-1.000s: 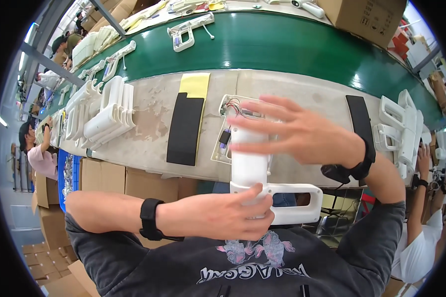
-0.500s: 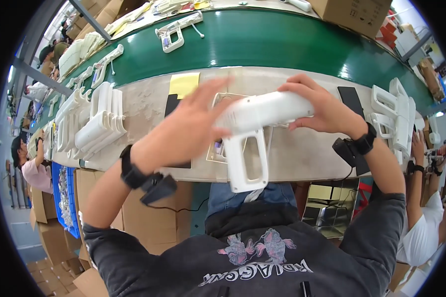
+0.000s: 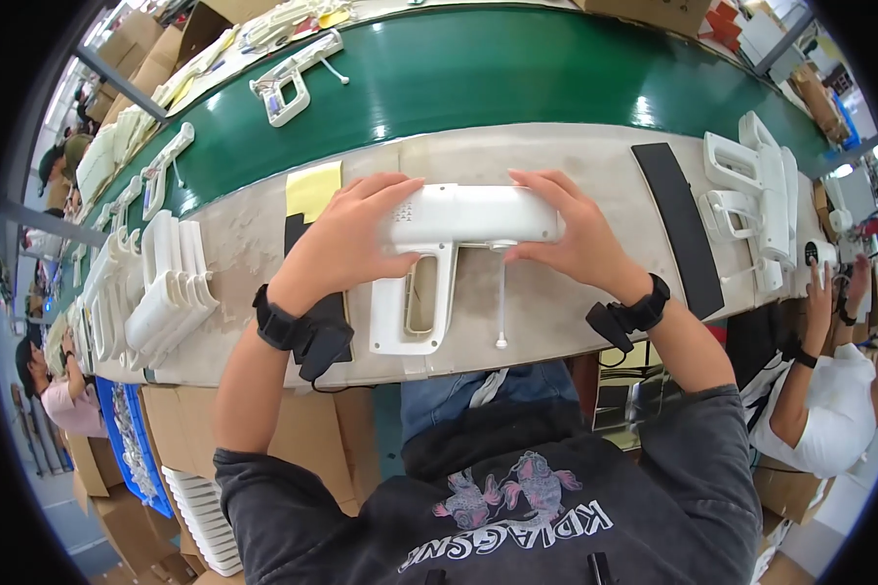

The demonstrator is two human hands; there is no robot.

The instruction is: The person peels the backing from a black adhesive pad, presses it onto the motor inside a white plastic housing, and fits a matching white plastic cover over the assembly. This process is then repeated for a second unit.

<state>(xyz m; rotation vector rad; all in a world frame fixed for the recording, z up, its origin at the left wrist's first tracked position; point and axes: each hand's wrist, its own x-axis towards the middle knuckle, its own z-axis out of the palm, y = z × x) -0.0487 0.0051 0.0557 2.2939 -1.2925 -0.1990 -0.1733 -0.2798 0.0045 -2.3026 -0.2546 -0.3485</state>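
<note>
A white plastic gun-shaped housing (image 3: 473, 216) with a looped handle lies level over the worktable in front of me. My left hand (image 3: 346, 234) grips its left end, thumb on the near edge and fingers over the far edge. Around the right end is my right hand (image 3: 583, 234), thumb below and fingers above. A thin white rod (image 3: 501, 297) with a small knob sticks out toward me from the housing's near edge, right of the handle. Whether the housing rests on the table or hangs just above it, I cannot tell.
Stacked white shells (image 3: 171, 288) stand at the left, and more white housings (image 3: 773, 200) lie at the right. Black strips (image 3: 678, 229) flank my work, one under a yellow paper (image 3: 314, 192). Beyond runs a green conveyor (image 3: 517, 73). A co-worker's hand (image 3: 818, 302) is at far right.
My left hand, blurred beside the housing before, now grips its left end. The housing has gone from tilted to level, and its handle has shifted left. The thin rod now shows.
</note>
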